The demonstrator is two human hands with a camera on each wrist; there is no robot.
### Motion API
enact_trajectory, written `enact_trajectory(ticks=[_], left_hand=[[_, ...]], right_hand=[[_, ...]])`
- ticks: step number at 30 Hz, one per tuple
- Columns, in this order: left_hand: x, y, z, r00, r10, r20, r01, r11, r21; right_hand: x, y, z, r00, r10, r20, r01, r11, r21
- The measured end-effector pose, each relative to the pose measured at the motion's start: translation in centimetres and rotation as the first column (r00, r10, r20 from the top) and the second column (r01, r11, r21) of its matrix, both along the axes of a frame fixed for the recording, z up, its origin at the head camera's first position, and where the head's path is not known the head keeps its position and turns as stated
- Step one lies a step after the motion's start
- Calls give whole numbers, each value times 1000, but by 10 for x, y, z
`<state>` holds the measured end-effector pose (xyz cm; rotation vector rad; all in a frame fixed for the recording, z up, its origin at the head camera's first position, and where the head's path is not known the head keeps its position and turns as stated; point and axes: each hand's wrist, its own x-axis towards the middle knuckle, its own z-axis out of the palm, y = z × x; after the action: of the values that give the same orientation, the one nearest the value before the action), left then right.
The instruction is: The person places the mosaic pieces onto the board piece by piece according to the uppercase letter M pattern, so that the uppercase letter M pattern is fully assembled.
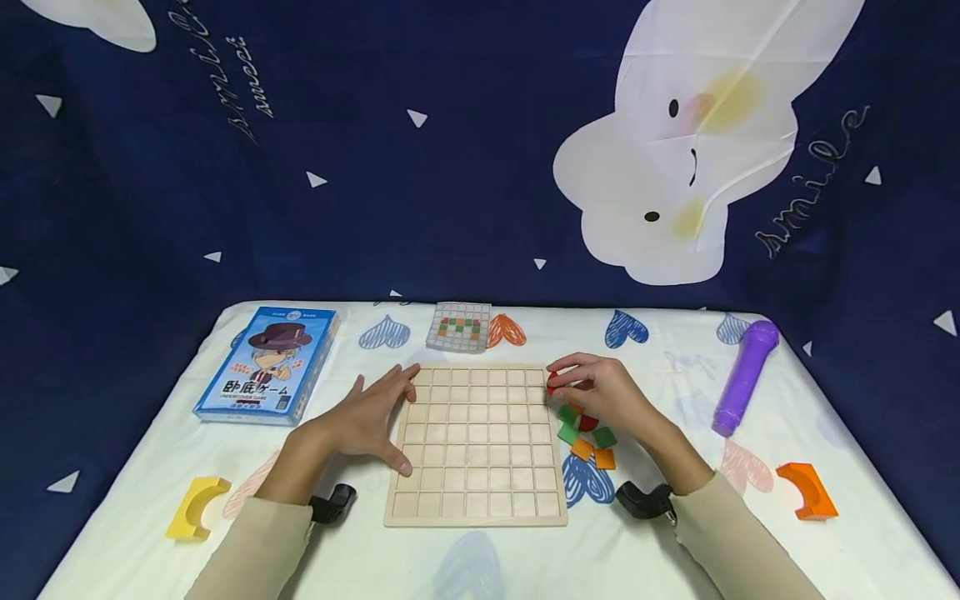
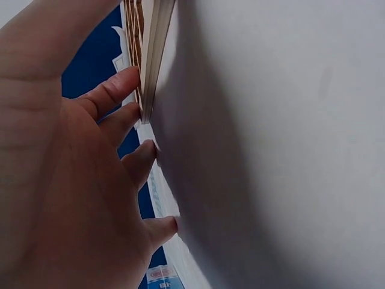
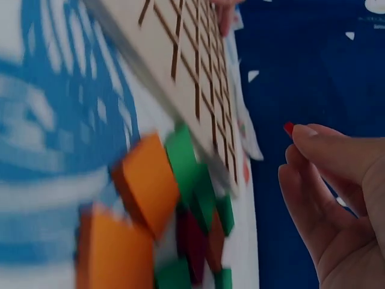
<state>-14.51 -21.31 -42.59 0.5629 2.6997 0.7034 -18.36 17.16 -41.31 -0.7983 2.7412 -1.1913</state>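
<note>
A wooden grid board (image 1: 480, 444) lies flat in the middle of the table, its squares bare. My left hand (image 1: 367, 417) spreads along the board's left edge, fingers and thumb touching the rim. Just off the board's upper right edge, my right hand (image 1: 600, 390) pinches a small red piece (image 3: 289, 129) between thumb and fingertips. Below that hand sits a loose cluster of coloured tiles: orange tiles (image 1: 604, 458), green tiles (image 1: 567, 432) and a dark red piece (image 1: 588, 422). Part of this cluster is hidden by the right hand in the head view.
Behind the board lies a pattern card (image 1: 459, 327) with coloured squares. A blue game box (image 1: 268, 365) is at the left, a purple tube (image 1: 746, 379) at the right. A yellow arch block (image 1: 197, 508) and an orange arch block (image 1: 810, 492) flank the arms.
</note>
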Motion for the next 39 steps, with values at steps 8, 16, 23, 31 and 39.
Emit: enact_trajectory(ticks=[8,16,23,31,39], left_hand=[[0,1,1,1000,2,-3,-2,1000,-7],[0,0,1,1000,11,5,-11,1000,-14],[-1,1,1,1000,12,6,-12,1000,-7],[-2,3,0,1000,4,11,-4,1000,-19],[-2,1,0,1000,3,6,-2,999,-35]], right_hand=[[10,-31,-10,995,87,43,-83,992,-97],[12,-65,-15,983,160,94,-151,984,-93],[10,-88,-18,975,200,98,-195,979,-60],[9,-103,-20,964,249,90,-250,968,0],[3,-128,-19,957,285,49,-288,956,48]])
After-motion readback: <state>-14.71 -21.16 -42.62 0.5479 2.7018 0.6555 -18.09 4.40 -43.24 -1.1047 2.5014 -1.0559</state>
